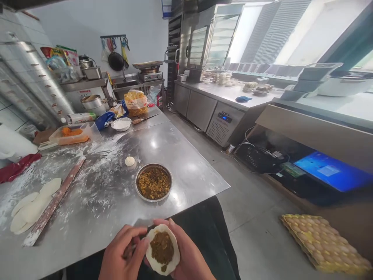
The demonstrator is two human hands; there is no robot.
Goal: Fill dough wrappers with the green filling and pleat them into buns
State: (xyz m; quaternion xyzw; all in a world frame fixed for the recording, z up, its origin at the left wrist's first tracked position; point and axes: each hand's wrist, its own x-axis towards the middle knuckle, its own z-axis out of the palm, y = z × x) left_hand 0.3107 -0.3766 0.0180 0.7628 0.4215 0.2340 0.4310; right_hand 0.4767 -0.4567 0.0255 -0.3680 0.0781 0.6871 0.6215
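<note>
A round dough wrapper [149, 254] with brown minced filling [162, 247] spread in its middle lies cupped in my right hand [189, 249], close above my lap at the table's front edge. The fingers of my left hand [124, 251] are curled at the wrapper's left rim, with thumb and forefinger against the dough. Beyond my hands, a round metal bowl [171, 182] holds more of the crumbly brown filling. Just behind it is a small dough ball [129, 161]. Flattened dough pieces [37, 208] lie at the left beside a floury wooden rolling pin [55, 200].
Flour dusts the steel table [186, 155]. Farther back stand a plastic tub [93, 130] with orange food, a bowl of white powder [121, 123], a knife [142, 119] and a yellow bag [136, 103]. Stacked egg trays [323, 245] sit low at the right.
</note>
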